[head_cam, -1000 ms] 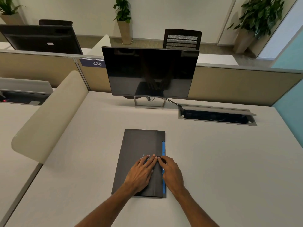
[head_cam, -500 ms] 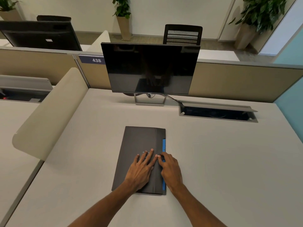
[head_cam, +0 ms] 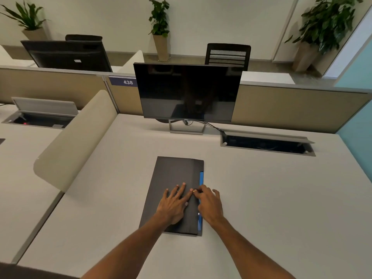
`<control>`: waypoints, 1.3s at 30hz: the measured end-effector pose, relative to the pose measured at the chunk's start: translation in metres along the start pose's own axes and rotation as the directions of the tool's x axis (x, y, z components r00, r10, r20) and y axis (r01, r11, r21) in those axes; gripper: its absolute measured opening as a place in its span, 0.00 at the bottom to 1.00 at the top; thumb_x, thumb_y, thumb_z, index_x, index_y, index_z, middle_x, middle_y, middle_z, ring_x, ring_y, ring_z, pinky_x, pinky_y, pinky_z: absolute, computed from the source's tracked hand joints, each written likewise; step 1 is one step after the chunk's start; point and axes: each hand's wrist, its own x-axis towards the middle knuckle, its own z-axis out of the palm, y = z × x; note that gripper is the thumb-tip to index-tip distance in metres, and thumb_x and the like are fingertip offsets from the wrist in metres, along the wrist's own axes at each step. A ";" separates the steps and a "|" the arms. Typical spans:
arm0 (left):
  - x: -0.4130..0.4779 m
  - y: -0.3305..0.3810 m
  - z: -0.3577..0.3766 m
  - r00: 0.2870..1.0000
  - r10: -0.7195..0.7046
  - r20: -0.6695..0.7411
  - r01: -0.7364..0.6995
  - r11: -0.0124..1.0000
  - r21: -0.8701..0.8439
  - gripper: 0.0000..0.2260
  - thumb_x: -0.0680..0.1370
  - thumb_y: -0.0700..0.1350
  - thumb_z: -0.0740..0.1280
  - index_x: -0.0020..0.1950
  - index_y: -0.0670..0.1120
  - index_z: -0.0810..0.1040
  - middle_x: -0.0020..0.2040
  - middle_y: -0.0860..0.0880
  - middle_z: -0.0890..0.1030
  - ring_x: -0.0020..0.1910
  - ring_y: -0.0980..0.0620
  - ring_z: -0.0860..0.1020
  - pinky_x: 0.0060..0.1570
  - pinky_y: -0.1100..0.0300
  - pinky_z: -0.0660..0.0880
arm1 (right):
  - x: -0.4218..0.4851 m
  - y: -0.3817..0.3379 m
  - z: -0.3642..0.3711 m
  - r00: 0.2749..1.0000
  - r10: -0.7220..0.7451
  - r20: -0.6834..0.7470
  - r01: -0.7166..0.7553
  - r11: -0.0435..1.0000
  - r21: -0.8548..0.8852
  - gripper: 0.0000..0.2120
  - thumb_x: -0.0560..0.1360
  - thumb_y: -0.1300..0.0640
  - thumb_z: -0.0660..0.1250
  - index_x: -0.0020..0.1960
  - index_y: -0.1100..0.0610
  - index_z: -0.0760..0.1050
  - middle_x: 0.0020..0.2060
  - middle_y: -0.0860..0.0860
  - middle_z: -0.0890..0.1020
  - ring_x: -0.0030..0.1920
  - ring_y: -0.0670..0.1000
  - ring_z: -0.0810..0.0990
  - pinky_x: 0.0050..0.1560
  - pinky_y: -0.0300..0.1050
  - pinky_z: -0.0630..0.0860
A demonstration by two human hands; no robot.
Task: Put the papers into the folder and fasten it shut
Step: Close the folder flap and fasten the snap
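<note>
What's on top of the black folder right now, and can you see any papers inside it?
Both hands rest on the black folder: the left hand flat, the right hand at the flap edge. A blue strip shows along its right side. The closed cover hides whatever is inside.

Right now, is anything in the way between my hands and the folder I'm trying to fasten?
Nothing visible is. Your left hand lies flat on the dark folder, and your right hand has its fingertips at the flap edge beside the blue strip.

Even, soft indoor light, brightest at upper right; faint shadows under hands (head_cam: 173,206); wide-angle bending at edges; monitor (head_cam: 187,91) w/ dim reflections.
</note>
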 end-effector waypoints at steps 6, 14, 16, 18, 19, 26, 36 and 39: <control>-0.019 0.001 0.008 0.984 -0.154 -0.089 0.133 0.969 -0.206 0.29 0.91 0.55 0.45 0.89 0.49 0.34 0.89 0.50 0.37 0.90 0.47 0.38 0.89 0.42 0.44 | -0.024 0.006 0.005 0.993 0.073 -0.088 -0.062 0.990 0.126 0.30 0.84 0.61 0.62 0.84 0.54 0.60 0.83 0.48 0.63 0.83 0.46 0.61 0.86 0.46 0.48; -0.035 -0.008 0.024 0.958 -0.274 -0.086 0.248 0.940 -0.234 0.30 0.92 0.54 0.46 0.89 0.46 0.37 0.90 0.49 0.38 0.90 0.48 0.40 0.90 0.47 0.44 | -0.032 -0.006 0.023 0.994 -0.053 0.091 0.055 0.998 -0.023 0.30 0.88 0.47 0.49 0.86 0.54 0.45 0.86 0.53 0.46 0.86 0.54 0.46 0.86 0.59 0.46; -0.036 -0.011 0.026 0.961 -0.264 -0.085 0.240 0.946 -0.217 0.30 0.91 0.55 0.46 0.89 0.46 0.37 0.90 0.49 0.38 0.90 0.48 0.40 0.90 0.47 0.44 | -0.028 -0.007 0.026 0.993 -0.042 0.110 0.047 0.998 -0.045 0.31 0.88 0.46 0.48 0.86 0.55 0.44 0.86 0.53 0.46 0.86 0.55 0.45 0.85 0.60 0.45; -0.034 -0.017 0.027 0.962 -0.253 -0.099 0.229 0.952 -0.203 0.30 0.91 0.55 0.46 0.89 0.47 0.37 0.90 0.49 0.38 0.90 0.48 0.40 0.90 0.48 0.44 | -0.020 -0.010 0.028 0.993 -0.030 0.112 0.037 0.997 -0.061 0.31 0.88 0.46 0.47 0.86 0.55 0.44 0.86 0.54 0.45 0.86 0.55 0.44 0.85 0.61 0.45; -0.033 -0.022 0.027 0.962 -0.250 -0.110 0.226 0.955 -0.192 0.30 0.91 0.56 0.46 0.89 0.47 0.38 0.90 0.49 0.38 0.90 0.48 0.40 0.90 0.48 0.44 | -0.015 -0.013 0.028 0.993 -0.029 0.112 0.037 0.997 -0.067 0.31 0.88 0.46 0.47 0.86 0.55 0.44 0.86 0.54 0.45 0.86 0.55 0.44 0.85 0.61 0.45; -0.025 -0.083 0.013 0.953 -0.281 -0.114 0.253 0.944 -0.212 0.31 0.91 0.56 0.46 0.89 0.46 0.38 0.90 0.48 0.40 0.90 0.48 0.40 0.90 0.48 0.45 | 0.022 -0.053 0.031 0.994 -0.014 0.106 0.022 0.997 -0.069 0.30 0.88 0.48 0.49 0.86 0.56 0.46 0.86 0.54 0.47 0.86 0.55 0.45 0.85 0.60 0.46; -0.022 -0.196 0.004 0.958 -0.267 -0.103 0.241 0.947 -0.213 0.31 0.91 0.57 0.47 0.89 0.47 0.38 0.90 0.49 0.39 0.90 0.48 0.41 0.90 0.48 0.47 | 0.088 -0.136 0.048 0.993 -0.015 0.117 0.025 0.996 -0.086 0.31 0.88 0.46 0.49 0.86 0.55 0.46 0.86 0.54 0.47 0.86 0.55 0.46 0.85 0.62 0.46; -0.015 -0.226 -0.005 0.957 -0.267 -0.113 0.241 0.949 -0.202 0.31 0.91 0.56 0.47 0.89 0.46 0.39 0.90 0.48 0.40 0.90 0.47 0.41 0.90 0.48 0.47 | 0.112 -0.159 0.049 0.994 -0.009 0.112 0.018 0.997 -0.078 0.31 0.87 0.46 0.50 0.86 0.56 0.46 0.86 0.53 0.48 0.86 0.55 0.47 0.85 0.62 0.47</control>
